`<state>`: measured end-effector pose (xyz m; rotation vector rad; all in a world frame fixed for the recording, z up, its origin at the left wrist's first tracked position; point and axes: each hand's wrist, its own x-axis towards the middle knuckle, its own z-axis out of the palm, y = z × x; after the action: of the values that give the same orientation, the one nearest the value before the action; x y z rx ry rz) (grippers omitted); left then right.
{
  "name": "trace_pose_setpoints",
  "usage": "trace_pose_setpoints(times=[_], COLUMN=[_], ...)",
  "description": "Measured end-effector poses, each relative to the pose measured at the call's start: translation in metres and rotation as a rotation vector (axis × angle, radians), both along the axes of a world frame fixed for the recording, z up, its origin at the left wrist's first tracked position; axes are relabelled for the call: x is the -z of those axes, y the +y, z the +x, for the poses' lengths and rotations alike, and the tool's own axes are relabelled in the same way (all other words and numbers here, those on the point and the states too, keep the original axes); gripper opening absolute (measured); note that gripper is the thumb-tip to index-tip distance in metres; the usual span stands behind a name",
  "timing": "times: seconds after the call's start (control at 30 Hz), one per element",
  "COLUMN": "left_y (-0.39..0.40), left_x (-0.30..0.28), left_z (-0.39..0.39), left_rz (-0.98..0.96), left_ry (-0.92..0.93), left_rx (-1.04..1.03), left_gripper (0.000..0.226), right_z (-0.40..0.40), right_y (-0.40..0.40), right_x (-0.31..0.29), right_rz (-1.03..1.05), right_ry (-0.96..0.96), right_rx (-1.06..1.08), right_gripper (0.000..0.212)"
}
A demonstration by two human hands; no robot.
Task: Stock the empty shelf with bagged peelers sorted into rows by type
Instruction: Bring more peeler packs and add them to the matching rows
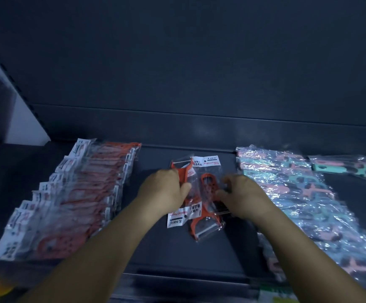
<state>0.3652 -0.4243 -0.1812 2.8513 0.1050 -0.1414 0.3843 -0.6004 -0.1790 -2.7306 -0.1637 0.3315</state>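
Left hand (166,189) and right hand (242,193) each pinch clear-bagged orange plastic peelers (201,197); square them into a straight row at 3 o'clock of the overlapped orange row (68,197).

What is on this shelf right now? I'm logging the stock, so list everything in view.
Row of bagged orange peelers: many, overlapped, shelf left.
Loose bagged orange peelers: at least three, shelf centre, under both hands.
Row of bagged pink and teal peelers: many, shelf right.
Separate bagged teal and pink peelers: a few, far right rear.
Shelf: one, dark.
Left hand: holds a centre bag.
Right hand: on the centre bags; grip blurred.
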Motion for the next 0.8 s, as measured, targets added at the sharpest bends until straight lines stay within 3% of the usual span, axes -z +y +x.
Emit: trace_pose_setpoints(times=[0.17, 0.23, 0.37, 0.47, 0.6, 0.8], left_y=[-0.014, -0.012, 0.005, 0.017, 0.021, 0.003], left_x=[0.001, 0.003, -0.005, -0.014, -0.012, 0.002], left_z=[0.013, 0.014, 0.007, -0.001, -0.009, 0.002], left_rz=[0.042, -0.012, -0.114, -0.135, -0.101, 0.029], left_ry=[-0.017, -0.042, -0.098, -0.112, -0.078, -0.120], left_rx=[-0.090, -0.121, -0.087, 0.128, 0.371, 0.562], left_gripper=[0.040, 0.035, 0.031, 0.044, 0.055, 0.064], right_z=[-0.017, -0.022, -0.009, 0.006, 0.022, 0.011], right_y=[0.010, 0.012, 0.007, 0.007, 0.000, -0.008], right_x=[0.001, 0.003, 0.007, 0.003, -0.008, -0.011], right_rz=[-0.085, -0.115, 0.032, 0.173, 0.245, 0.167], right_ry=[0.092, 0.089, 0.012, 0.012, -0.004, -0.008], right_rx=[-0.101, -0.155, -0.174, -0.178, -0.017, 0.097], right_gripper=[0.076, 0.085, 0.069, 0.060, 0.067, 0.038])
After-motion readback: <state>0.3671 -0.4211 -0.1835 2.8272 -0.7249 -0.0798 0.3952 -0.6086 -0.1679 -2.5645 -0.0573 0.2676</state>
